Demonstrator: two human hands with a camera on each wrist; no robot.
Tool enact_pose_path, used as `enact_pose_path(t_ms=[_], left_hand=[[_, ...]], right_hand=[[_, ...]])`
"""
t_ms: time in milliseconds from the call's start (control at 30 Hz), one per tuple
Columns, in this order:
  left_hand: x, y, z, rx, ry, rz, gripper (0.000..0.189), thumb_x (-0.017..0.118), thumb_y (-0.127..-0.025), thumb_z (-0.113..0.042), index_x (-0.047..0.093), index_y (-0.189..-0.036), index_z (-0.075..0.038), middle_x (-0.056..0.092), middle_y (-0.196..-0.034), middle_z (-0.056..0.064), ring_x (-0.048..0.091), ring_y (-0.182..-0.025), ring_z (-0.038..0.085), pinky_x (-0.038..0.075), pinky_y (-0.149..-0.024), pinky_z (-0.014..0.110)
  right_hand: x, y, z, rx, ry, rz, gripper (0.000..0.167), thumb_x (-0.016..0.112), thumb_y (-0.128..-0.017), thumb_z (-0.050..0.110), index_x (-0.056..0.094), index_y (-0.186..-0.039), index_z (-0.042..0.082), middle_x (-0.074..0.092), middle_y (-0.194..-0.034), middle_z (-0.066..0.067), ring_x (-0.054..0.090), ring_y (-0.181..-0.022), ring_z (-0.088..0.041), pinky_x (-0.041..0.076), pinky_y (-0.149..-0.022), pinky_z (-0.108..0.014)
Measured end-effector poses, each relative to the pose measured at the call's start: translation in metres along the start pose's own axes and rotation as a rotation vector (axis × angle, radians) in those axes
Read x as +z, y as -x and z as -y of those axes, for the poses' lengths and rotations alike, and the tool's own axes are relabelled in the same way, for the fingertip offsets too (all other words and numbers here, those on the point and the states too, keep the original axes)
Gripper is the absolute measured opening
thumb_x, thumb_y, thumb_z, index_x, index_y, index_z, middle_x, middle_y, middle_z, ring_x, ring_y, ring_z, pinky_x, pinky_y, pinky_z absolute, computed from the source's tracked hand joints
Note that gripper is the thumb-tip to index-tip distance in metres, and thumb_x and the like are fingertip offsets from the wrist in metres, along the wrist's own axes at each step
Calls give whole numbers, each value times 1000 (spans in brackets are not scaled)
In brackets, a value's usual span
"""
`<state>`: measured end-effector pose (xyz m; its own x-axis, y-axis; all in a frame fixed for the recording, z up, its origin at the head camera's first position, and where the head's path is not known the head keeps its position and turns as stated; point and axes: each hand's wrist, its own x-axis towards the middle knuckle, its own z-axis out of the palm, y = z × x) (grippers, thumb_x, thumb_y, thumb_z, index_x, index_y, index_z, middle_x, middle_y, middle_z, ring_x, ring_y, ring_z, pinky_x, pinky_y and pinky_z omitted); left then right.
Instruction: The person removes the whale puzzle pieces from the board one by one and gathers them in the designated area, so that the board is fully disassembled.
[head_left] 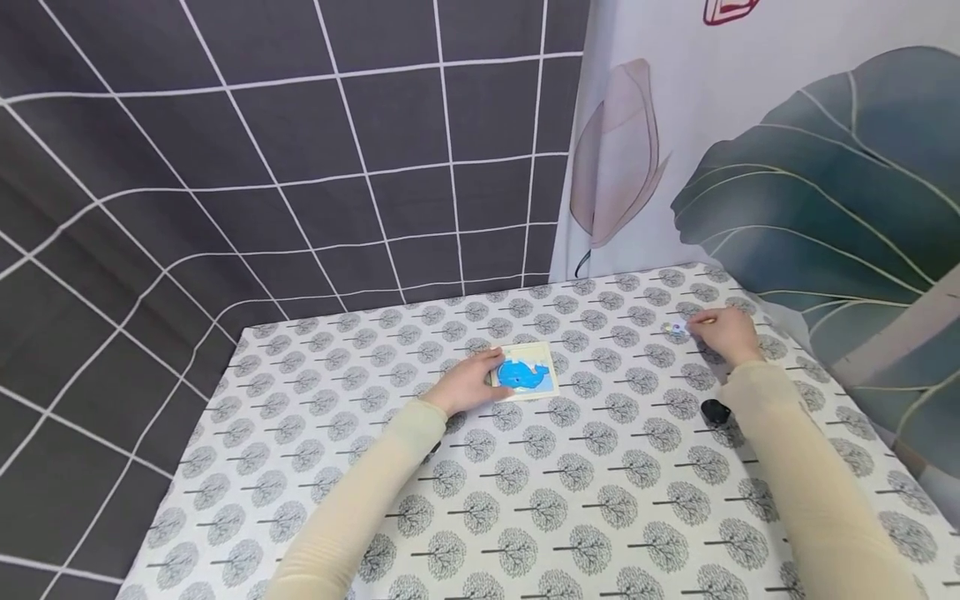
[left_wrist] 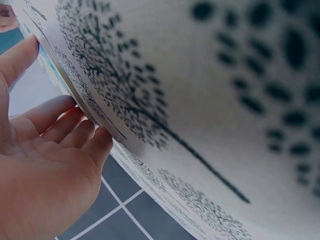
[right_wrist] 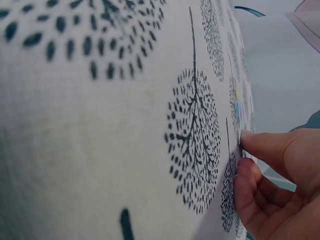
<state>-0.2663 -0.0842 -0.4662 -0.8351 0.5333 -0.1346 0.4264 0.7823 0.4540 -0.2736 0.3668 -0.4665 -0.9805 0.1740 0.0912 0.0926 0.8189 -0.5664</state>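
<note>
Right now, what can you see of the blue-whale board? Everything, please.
The blue-whale board is flat and roughly rectangular, pale cream with a bright blue whale on it, tail to the right. Its material is unclear, perhaps thin wood or card. It lies on the tree-print tablecloth; the left hand holds its left side, partly hiding that edge.

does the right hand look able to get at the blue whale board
Likely yes: the patterned cloth between the right hand and whale board shows no barrier, though the left hand holds the board's left side.
</note>
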Motion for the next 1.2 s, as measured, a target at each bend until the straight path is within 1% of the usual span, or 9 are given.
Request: enact_pose_path(t_ms=[67,233,300,400,567,700,867,1067,1200], left_hand=[[-1,1,0,3,-2,0,78,67,-93,-51,41,-154,-10,29,-164,3,27,-150,27,24,-121,49],[0,0,-1,8,-9,3,79,66,-93,-51,40,-154,-9,29,-164,3,26,-151,26,23,-122,48],[1,0,-2,8,-7,3,79,67,-93,-50,40,-154,-9,29,-164,3,26,-151,26,23,-122,48],[1,-1,-2,8,-9,3,79,67,-93,-50,40,-154,-9,30,-164,3,26,-151,26,23,-122,48],[1,0,-1,7,-19,-1,77,66,-94,-50,40,-154,-9,29,-164,3,26,-151,26,24,-122,48],[1,0,-1,7,-13,-2,78,66,-94,-50,40,-154,-9,29,-164,3,26,-151,26,23,-122,49],[1,0,0,9,-1,4,78,66,-93,-49,40,-154,-8,30,-164,3,26,-150,27,23,-122,48],[0,1,0,20,1,-7,77,67,-93,-48,41,-154,-7,30,-164,4,27,-150,28,23,-122,48],[-1,1,0,22,-8,-2,78,66,-94,-49,40,-154,-7,29,-164,4,27,-150,28,23,-122,48]], right_hand=[[0,0,0,-10,-5,-9,30,62,-99,20,70,-110,-8,68,-106,-30,61,-95,-47,46,-88,-62],[3,1,-4,-23,-8,-25,30,62,-100,20,70,-111,-7,68,-105,-31,62,-93,-47,48,-85,-62],[3,1,-6,-27,-3,-16,31,61,-100,21,69,-112,-7,68,-106,-31,62,-94,-47,47,-86,-62],[0,2,-8,-25,-8,35,34,58,-102,22,67,-117,-7,65,-114,-33,60,-101,-49,45,-91,-64],[-8,5,-5,16,-70,177,45,58,-101,26,58,-131,-7,53,-131,-36,51,-117,-52,40,-100,-67],[-11,6,-2,33,-77,223,50,60,-100,28,54,-136,-6,48,-136,-36,47,-121,-53,38,-102,-69],[-11,7,-1,50,-72,229,50,59,-101,28,53,-138,-6,46,-138,-36,47,-122,-53,38,-102,-69],[-11,7,0,40,-80,220,50,59,-101,26,53,-138,-6,48,-134,-37,48,-120,-53,38,-102,-69],[-12,7,1,34,-75,222,50,59,-101,26,53,-138,-6,47,-135,-37,47,-120,-54,38,-102,-70]])
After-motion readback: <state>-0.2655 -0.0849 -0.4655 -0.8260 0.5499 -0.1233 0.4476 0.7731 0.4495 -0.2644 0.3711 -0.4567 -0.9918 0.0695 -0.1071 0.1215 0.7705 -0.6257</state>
